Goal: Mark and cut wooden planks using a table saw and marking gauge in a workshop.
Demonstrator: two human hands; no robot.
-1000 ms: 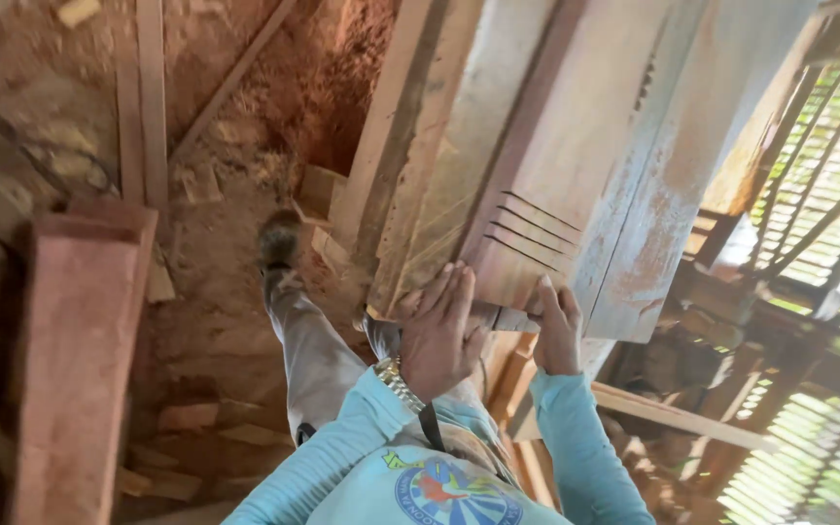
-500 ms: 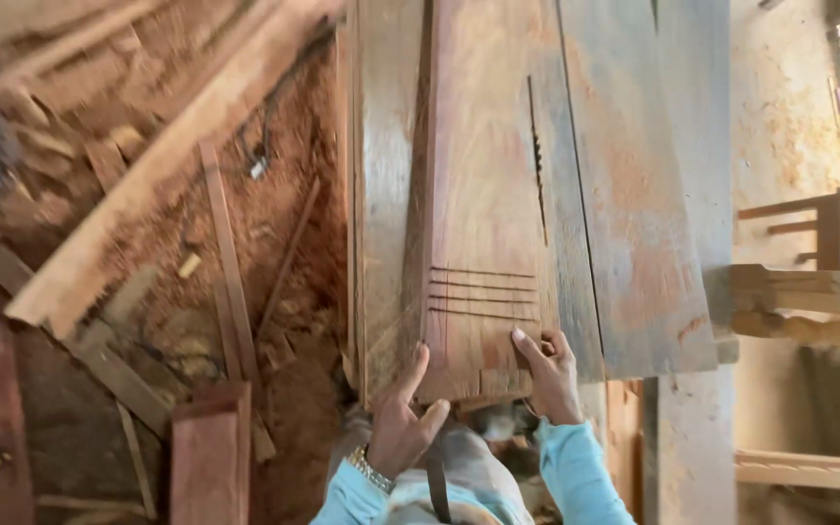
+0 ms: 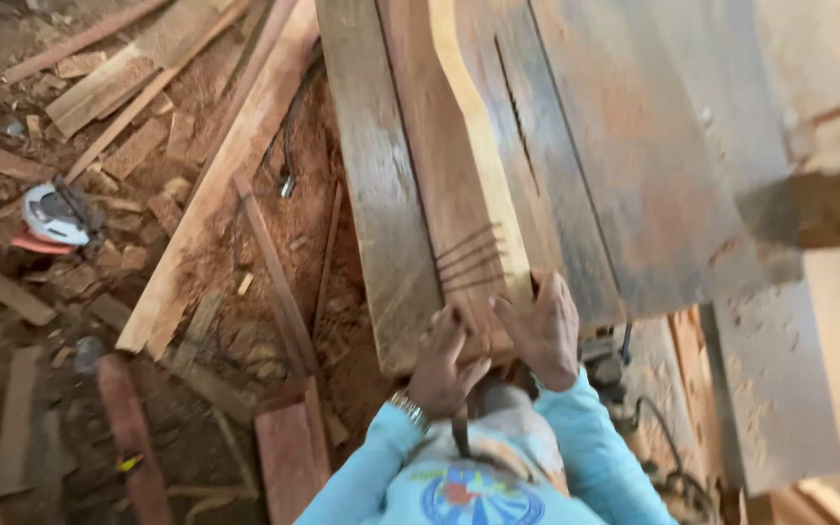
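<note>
Gripping the near end of a long carved plank (image 3: 459,194), both hands work in the head view. Left hand (image 3: 442,365) has fingers curled on the plank's end beside four scored grooves (image 3: 467,258); right hand (image 3: 542,331) lies flat, fingers pressed together on its upper face. Plank is tilted on edge between wide boards (image 3: 634,165), its end not yet set flat. Offcuts and a circular saw (image 3: 55,214) lie on the dirt. Plank's far end is cut off; thumbs hidden; right side blurred.
</note>
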